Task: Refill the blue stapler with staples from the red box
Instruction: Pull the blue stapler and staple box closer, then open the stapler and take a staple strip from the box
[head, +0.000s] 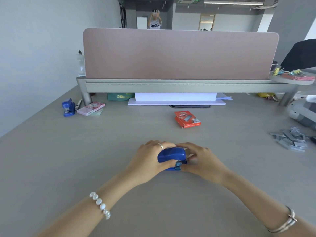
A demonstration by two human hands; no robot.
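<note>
- Both hands, left hand [150, 159] and right hand [203, 159], have fingers closed round the blue stapler [171, 155] on the worktop [85, 151].
- Red box [187, 119] sits beyond, apart.
- Stapler looks small, rigid, smooth; best gripped by its sides.

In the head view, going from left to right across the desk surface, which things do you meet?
second blue stapler → pink packet → blue stapler held by both hands → red box → loose staples

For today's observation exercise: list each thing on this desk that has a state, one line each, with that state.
blue stapler: closed, gripped by both hands
left hand: clasping the stapler
right hand: clasping the stapler
red box: closed, lying flat, untouched
second blue stapler: standing on end, far left
loose staples: scattered, right edge
</note>
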